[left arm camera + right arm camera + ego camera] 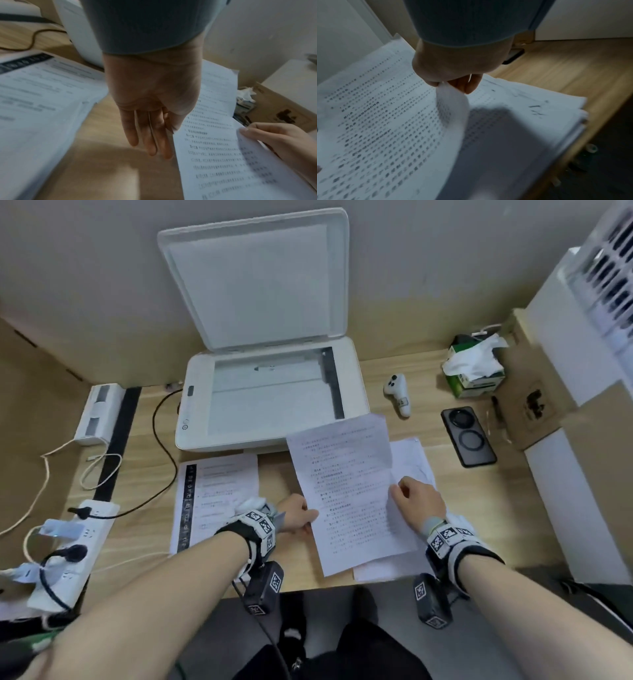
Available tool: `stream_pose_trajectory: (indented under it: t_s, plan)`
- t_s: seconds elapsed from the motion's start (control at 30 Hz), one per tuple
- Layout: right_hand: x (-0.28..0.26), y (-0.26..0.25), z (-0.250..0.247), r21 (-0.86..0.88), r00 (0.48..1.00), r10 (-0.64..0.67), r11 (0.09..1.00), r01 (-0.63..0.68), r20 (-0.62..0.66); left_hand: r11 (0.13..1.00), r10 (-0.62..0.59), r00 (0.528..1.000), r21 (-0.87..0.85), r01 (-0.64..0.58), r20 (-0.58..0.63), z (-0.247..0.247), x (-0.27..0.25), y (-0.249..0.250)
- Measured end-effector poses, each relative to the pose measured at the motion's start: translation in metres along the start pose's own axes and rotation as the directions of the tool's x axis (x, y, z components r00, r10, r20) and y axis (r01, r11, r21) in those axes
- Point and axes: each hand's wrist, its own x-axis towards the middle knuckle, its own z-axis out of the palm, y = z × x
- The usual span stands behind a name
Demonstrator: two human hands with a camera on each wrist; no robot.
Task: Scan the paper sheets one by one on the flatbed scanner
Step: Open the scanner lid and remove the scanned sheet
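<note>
Scanner (pixel 270 395) at back-centre of wooden surface (pixel 274 474), lid (pixel 255 278) up, glass bare.

Printed sheet (pixel 346 491) held between both hands, in front of scanner's R corner, lifted off the paper stack (pixel 411 460) on surface at R; far corner overlaps scanner's front edge in head view.

R hand (pixel 419 499): thumb + fingers (pixel 471 85) pinching sheet's R edge, edge curls up at the pinch (R wrist view).

L hand (pixel 296 515): at sheet's L edge. L wrist view shows fingers (pixel 149 135) straight, together, beside the edge; thumb over the paper, whether it pinches: can't tell.

Second pile (pixel 215 498) w/ dark side strip lies flat L of hands, in front of scanner.

Elsewhere: phone (pixel 467 436), white controller (pixel 399 393), tissue box (pixel 474 368) at R; power strip (pixel 73 546) at L.
</note>
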Motion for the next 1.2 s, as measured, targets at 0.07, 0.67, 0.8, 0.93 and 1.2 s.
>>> stream_pose_trajectory:
  t_s: [0.07,0.67,0.8,0.93,1.2]
  plan:
    - [-0.003,0.022,-0.001,-0.025,0.999,0.035,0.999,-0.036,-0.019,1.000,0.007,1.000,0.012,-0.007,0.013,0.021,0.002,0.011]
    - [0.002,0.090,0.010,0.034,0.984,0.160,0.987,-0.158,-0.085,0.993,-0.109,0.962,-0.062,0.097,-0.250,0.084,0.032,0.045]
    - [0.004,0.091,0.009,0.023,0.984,0.161,0.987,-0.159,-0.071,0.994,-0.097,0.965,-0.080,0.080,-0.244,0.086,0.037,0.044]
    - [0.003,0.084,0.006,0.009,0.980,0.168,0.986,-0.168,-0.107,0.995,-0.081,0.964,-0.076,0.063,-0.253,0.081,0.037,0.044]
    - [0.009,0.048,0.008,-0.097,0.993,0.025,0.995,-0.037,-0.119,0.996,-0.062,0.976,-0.079,0.046,-0.211,0.053,0.035,0.019]
